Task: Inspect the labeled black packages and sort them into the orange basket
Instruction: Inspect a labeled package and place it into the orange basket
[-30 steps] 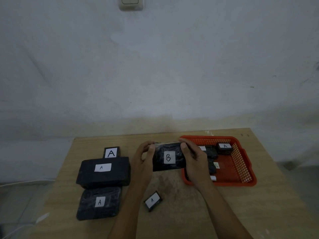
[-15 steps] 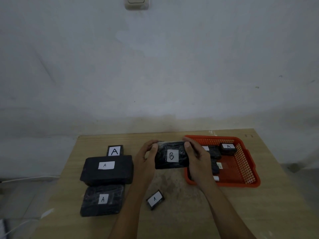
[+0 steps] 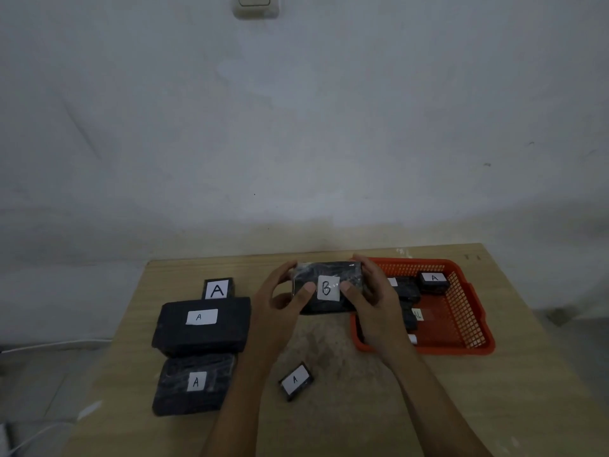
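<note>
Left hand (image 3: 280, 301) and right hand (image 3: 375, 301) pinch the B-labelled black package (image 3: 329, 285) between thumbs and curled fingers, orange basket (image 3: 461, 344) just beyond the right fingers

Wooden table (image 3: 527, 390) under packages (image 3: 201, 324), basket (image 3: 461, 347).

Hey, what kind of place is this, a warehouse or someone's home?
Probably a plain room with a makeshift sorting desk, not a warehouse: a bare wooden table, a scuffed white wall with a light switch, and an orange basket of lettered black packages.
</note>
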